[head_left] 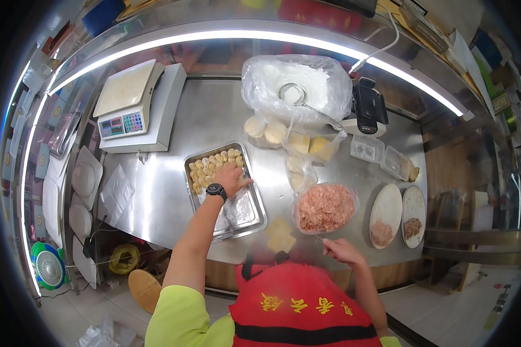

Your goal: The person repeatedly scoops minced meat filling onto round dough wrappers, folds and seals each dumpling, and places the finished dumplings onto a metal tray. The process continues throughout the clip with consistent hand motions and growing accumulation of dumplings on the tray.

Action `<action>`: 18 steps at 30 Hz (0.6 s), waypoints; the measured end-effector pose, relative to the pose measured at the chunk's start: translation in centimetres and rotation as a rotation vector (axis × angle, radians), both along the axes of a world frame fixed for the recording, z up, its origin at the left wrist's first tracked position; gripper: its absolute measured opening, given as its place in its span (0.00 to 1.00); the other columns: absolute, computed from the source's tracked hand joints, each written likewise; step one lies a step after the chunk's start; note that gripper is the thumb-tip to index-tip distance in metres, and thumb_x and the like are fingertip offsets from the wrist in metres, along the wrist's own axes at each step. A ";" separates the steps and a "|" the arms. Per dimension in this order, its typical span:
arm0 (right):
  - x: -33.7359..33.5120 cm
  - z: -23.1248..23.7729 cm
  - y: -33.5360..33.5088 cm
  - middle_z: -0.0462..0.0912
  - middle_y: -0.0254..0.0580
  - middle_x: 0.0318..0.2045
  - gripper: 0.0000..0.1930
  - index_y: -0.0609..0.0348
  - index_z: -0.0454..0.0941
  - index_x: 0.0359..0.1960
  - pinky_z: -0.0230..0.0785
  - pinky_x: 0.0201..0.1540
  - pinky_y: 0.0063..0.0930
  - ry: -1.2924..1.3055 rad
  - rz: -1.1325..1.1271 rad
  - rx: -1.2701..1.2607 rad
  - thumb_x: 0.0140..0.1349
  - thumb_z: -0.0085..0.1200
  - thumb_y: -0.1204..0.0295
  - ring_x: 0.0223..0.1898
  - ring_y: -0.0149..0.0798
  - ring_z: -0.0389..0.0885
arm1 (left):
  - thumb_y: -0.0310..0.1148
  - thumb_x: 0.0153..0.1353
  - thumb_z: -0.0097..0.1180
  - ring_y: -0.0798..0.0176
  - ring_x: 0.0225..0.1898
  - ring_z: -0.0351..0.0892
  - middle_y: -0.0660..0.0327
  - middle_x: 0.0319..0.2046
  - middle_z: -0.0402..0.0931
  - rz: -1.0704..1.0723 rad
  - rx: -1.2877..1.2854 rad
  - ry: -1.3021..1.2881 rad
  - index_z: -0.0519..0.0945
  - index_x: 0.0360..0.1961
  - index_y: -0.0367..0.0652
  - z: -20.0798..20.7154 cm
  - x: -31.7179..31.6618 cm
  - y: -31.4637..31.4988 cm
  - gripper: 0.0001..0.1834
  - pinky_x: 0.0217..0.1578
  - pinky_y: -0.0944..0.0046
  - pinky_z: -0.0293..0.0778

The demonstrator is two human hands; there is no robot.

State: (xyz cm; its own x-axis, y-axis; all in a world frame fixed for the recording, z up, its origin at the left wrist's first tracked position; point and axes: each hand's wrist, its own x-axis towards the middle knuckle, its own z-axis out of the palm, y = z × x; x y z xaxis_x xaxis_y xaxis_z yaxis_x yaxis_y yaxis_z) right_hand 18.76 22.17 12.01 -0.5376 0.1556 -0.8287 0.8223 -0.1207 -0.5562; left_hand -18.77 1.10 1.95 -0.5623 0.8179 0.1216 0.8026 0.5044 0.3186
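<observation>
My left hand [231, 178], with a black watch on its wrist, reaches over a metal tray [260, 217]. Its thumb stands apart from the fingers, which touch or hover over the nearest wontons [207, 166]. These pale wontons fill the far part of the tray in rows; the near part is bare and dusted. Closer to me, my right hand [341, 251] is closed around a thin stick [319, 237], its tip pointing at the rim of a bowl of pink minced meat [325, 207]. Yellowish square wrappers [281, 234] lie at the table's near edge, left of that bowl.
A scale [124, 104] stands far left. Behind the meat are a plastic-lined basin of white flour [307, 81] and bagged wrappers [311, 144]. Two oval plates [386, 211] with meat scraps, clear containers [382, 153] and a small black printer [369, 107] are at the right.
</observation>
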 end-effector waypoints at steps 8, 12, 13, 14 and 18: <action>1.6 -2.1 0.4 0.61 0.24 0.12 0.24 0.59 0.74 0.25 0.45 0.13 0.18 0.019 -0.124 -0.018 0.67 0.42 0.50 0.12 0.21 0.54 | 0.37 0.51 0.59 0.49 0.37 0.74 0.54 0.31 0.75 -0.241 0.249 -0.199 0.79 0.32 0.42 -0.5 9.8 -1.9 0.11 0.39 0.53 0.70; 2.3 -2.3 0.2 0.64 0.27 0.12 0.24 0.59 0.75 0.26 0.49 0.15 0.20 0.011 -0.204 0.055 0.66 0.44 0.50 0.13 0.22 0.58 | 0.33 0.51 0.54 0.50 0.33 0.74 0.54 0.26 0.72 -0.460 -0.092 -0.302 0.75 0.24 0.42 -2.4 18.5 -0.8 0.06 0.35 0.54 0.71; 2.4 -2.2 0.0 0.63 0.26 0.12 0.23 0.59 0.74 0.27 0.47 0.14 0.20 0.045 -0.198 0.068 0.66 0.43 0.50 0.12 0.21 0.56 | 0.33 0.51 0.54 0.50 0.33 0.74 0.53 0.26 0.73 -0.433 -0.088 -0.270 0.75 0.24 0.43 -2.9 19.3 -0.7 0.05 0.35 0.53 0.71; 2.4 -2.1 -0.1 0.62 0.26 0.13 0.23 0.58 0.72 0.28 0.45 0.14 0.19 0.079 -0.194 0.081 0.67 0.42 0.50 0.11 0.21 0.55 | 0.33 0.51 0.54 0.50 0.33 0.74 0.53 0.27 0.73 -0.409 -0.084 -0.238 0.75 0.24 0.43 -3.6 20.1 -0.4 0.05 0.34 0.53 0.71; 3.1 -1.9 -0.6 0.64 0.26 0.13 0.22 0.59 0.74 0.26 0.48 0.15 0.21 0.138 -0.217 0.078 0.66 0.44 0.51 0.13 0.22 0.58 | 0.32 0.50 0.53 0.48 0.35 0.76 0.52 0.29 0.74 -0.337 -0.145 -0.308 0.76 0.27 0.42 -4.1 20.7 0.1 0.06 0.37 0.52 0.73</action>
